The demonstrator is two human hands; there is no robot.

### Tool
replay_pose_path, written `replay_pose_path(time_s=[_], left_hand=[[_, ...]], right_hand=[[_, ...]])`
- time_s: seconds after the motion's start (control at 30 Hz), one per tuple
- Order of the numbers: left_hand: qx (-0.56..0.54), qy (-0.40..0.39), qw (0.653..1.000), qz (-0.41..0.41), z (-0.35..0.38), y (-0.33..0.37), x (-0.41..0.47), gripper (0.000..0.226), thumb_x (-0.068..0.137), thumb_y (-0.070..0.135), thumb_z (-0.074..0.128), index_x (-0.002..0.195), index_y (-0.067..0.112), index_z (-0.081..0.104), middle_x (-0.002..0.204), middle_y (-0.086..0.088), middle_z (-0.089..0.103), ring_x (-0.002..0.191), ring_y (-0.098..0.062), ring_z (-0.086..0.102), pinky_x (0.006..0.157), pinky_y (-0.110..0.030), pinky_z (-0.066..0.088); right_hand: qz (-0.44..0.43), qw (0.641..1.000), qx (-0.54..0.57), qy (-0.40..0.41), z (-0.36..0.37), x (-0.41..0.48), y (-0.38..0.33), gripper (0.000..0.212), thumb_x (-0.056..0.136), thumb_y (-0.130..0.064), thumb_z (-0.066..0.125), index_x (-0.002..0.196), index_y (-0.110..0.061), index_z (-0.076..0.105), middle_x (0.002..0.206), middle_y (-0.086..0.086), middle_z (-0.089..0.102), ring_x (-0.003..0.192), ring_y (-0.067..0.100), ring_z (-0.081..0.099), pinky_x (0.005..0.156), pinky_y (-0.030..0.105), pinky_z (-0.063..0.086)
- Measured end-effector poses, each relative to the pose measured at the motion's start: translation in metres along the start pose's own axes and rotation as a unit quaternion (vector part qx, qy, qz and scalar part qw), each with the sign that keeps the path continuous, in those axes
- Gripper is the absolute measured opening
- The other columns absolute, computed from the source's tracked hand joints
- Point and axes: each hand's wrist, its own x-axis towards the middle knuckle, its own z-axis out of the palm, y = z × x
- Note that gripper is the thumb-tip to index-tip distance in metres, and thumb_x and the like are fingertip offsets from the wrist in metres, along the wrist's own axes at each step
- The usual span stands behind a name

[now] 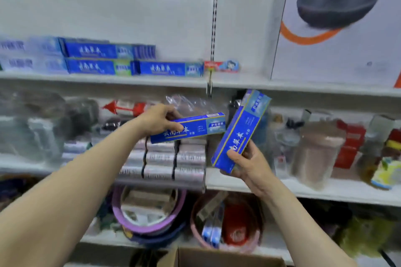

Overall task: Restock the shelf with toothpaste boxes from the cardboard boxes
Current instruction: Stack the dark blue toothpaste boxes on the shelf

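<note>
1. Shelf (152, 81) held stacked blue boxes at left, with space beside them.
2. Left hand (159, 120) carried one toothpaste box (188, 128) level, fingers pinching it, likely ready to slot in.
3. Right hand (249, 163) gripped a second box (238, 134) upright, waiting.

Upper right of my view: pan poster (338, 26) with an orange ring. Middle shelf: stacked silver packs (171, 158) at centre, red box (349, 147) and brown jar (314, 151) to the right. Below: purple basin (149, 223), pink basin (227, 225), both holding goods.
</note>
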Motion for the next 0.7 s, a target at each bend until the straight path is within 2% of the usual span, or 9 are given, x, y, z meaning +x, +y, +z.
replay_pose_path(time_s=[0.13, 0.2, 0.3, 0.37, 0.47, 0.6, 0.7], left_hand=[[-0.02, 0.011, 0.999, 0.045, -0.052, 0.008, 0.021, 0.02, 0.077, 0.017, 0.081, 0.091, 0.025, 0.07, 0.089, 0.002, 0.073, 0.077, -0.009, 0.064, 0.073, -0.022, 0.046], [-0.024, 0.031, 0.998, 0.057, -0.076, 0.013, 0.033, 0.021, 0.077, 0.017, 0.081, 0.095, 0.022, 0.071, 0.089, 0.002, 0.071, 0.081, -0.01, 0.062, 0.077, -0.023, 0.046], [-0.011, 0.063, 0.996, 0.069, -0.103, 0.019, 0.053, 0.032, 0.078, 0.016, 0.08, 0.108, 0.012, 0.07, 0.095, -0.003, 0.069, 0.088, -0.013, 0.061, 0.084, -0.026, 0.046], [-0.007, 0.069, 0.995, 0.074, -0.116, 0.018, 0.068, 0.032, 0.078, 0.016, 0.08, 0.109, 0.01, 0.07, 0.099, -0.006, 0.07, 0.09, -0.016, 0.062, 0.089, -0.031, 0.048], [0.013, 0.057, 0.995, 0.076, -0.128, 0.011, 0.089, 0.029, 0.076, 0.022, 0.082, 0.104, 0.016, 0.071, 0.099, -0.002, 0.072, 0.096, -0.019, 0.067, 0.094, -0.037, 0.051], [0.083, 0.062, 0.992, 0.076, -0.132, 0.002, 0.109, 0.031, 0.078, 0.03, 0.08, 0.107, 0.022, 0.07, 0.099, 0.005, 0.069, 0.094, -0.011, 0.062, 0.084, -0.024, 0.045], [0.112, 0.076, 0.988, 0.077, -0.132, -0.004, 0.118, 0.033, 0.079, 0.033, 0.079, 0.109, 0.021, 0.071, 0.095, 0.006, 0.067, 0.09, -0.009, 0.059, 0.078, -0.02, 0.039]], right_hand=[[-0.059, 0.998, 0.019, 0.008, 0.023, 0.03, -0.029, 0.083, 0.047, -0.041, 0.098, 0.118, -0.023, 0.059, 0.114, 0.005, 0.071, 0.104, 0.03, 0.065, 0.077, 0.058, 0.054], [-0.08, 0.996, 0.025, 0.011, 0.035, 0.042, -0.041, 0.073, 0.056, -0.032, 0.094, 0.119, -0.023, 0.058, 0.111, 0.003, 0.071, 0.101, 0.028, 0.066, 0.077, 0.054, 0.05], [-0.102, 0.995, 0.019, 0.009, 0.052, 0.055, -0.055, 0.061, 0.07, -0.02, 0.078, 0.125, -0.017, 0.054, 0.113, 0.005, 0.07, 0.102, 0.027, 0.068, 0.064, 0.045, 0.059], [-0.112, 0.994, 0.01, 0.011, 0.06, 0.062, -0.059, 0.057, 0.074, -0.016, 0.074, 0.127, -0.016, 0.053, 0.118, 0.008, 0.068, 0.106, 0.03, 0.066, 0.063, 0.046, 0.06], [-0.115, 0.993, -0.001, 0.022, 0.068, 0.071, -0.06, 0.062, 0.071, -0.019, 0.078, 0.128, -0.015, 0.053, 0.127, 0.014, 0.065, 0.115, 0.036, 0.064, 0.069, 0.052, 0.059], [-0.117, 0.993, -0.011, 0.031, 0.072, 0.077, -0.06, 0.055, 0.075, -0.016, 0.075, 0.126, -0.017, 0.054, 0.126, 0.015, 0.065, 0.111, 0.034, 0.066, 0.07, 0.054, 0.059], [-0.121, 0.992, -0.011, 0.036, 0.074, 0.08, -0.059, 0.054, 0.076, -0.013, 0.073, 0.127, -0.016, 0.054, 0.125, 0.015, 0.065, 0.107, 0.031, 0.068, 0.067, 0.05, 0.06]])
